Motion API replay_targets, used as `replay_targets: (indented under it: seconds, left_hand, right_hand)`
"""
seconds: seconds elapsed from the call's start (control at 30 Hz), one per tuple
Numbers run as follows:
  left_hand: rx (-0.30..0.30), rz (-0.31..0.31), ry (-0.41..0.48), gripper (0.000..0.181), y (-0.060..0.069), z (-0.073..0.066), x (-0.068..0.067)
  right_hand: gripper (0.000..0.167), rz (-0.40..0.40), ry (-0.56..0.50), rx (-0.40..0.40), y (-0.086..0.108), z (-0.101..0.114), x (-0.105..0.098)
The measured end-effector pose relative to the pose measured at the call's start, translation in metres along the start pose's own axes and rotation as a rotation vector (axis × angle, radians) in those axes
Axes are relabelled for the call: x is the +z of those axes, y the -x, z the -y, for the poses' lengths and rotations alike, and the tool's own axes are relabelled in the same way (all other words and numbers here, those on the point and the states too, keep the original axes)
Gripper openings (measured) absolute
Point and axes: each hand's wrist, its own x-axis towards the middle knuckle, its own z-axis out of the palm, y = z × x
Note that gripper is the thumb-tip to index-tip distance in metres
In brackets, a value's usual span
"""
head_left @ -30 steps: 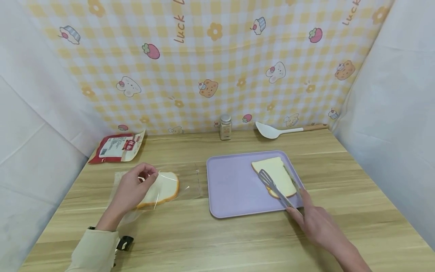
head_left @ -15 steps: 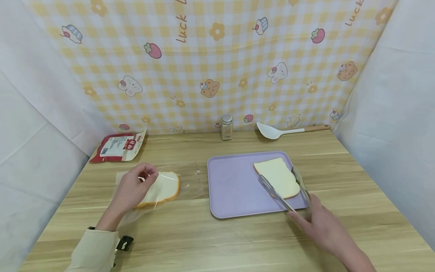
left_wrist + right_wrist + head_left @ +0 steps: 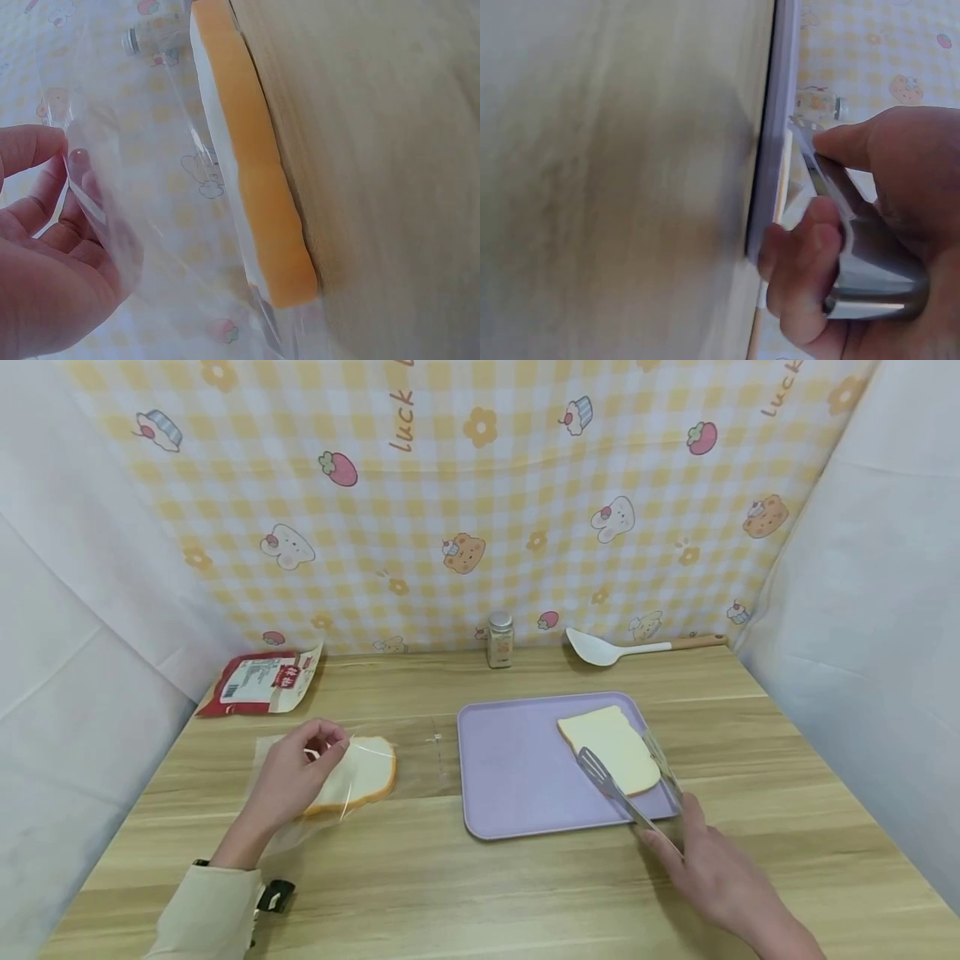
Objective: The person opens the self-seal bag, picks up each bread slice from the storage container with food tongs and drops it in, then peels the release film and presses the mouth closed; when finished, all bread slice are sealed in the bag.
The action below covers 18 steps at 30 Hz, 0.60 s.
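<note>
My left hand (image 3: 296, 777) pinches the film of a clear plastic bag (image 3: 420, 760) between thumb and finger. Inside the bag lies a bread slice (image 3: 367, 768), whose orange crust (image 3: 259, 165) shows edge-on in the left wrist view. My right hand (image 3: 723, 881) grips metal tongs (image 3: 626, 802), fingers curled round the handle (image 3: 877, 270). Their two arms stand apart at either side of another bread slice (image 3: 611, 747), which lies on the right part of a lilac tray (image 3: 517, 768). The left tip overlaps this slice's edge.
A red and white packet (image 3: 262, 683) lies at the back left. Behind the tray stands a small shaker jar (image 3: 500, 642), and to its right lies a white spatula (image 3: 596, 649) with a wooden handle. A patterned cloth (image 3: 420, 510) hangs behind.
The tongs first spread wider, their right arm moving right off the slice, then closed in slightly. The slice on the tray shifted slightly. My left hand has kept its pinch.
</note>
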Motion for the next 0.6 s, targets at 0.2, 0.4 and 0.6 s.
replay_targets:
  seconds: [0.2, 0.4, 0.6]
  left_hand:
    - [0.01, -0.011, 0.001, 0.009, -0.0019, -0.001, 0.0009]
    - [0.0, 0.005, 0.008, 0.01, -0.0014, -0.0045, 0.0004]
    - [-0.014, 0.019, 0.008, 0.012, -0.0019, -0.0065, 0.0003]
  right_hand:
    - [0.084, -0.024, 0.024, 0.004, -0.0018, -0.0024, 0.0013]
    - [0.081, -0.056, 0.032, -0.026, -0.0007, -0.005, 0.0041]
    - [0.076, -0.12, 0.029, -0.062, 0.0029, -0.0078, 0.0072]
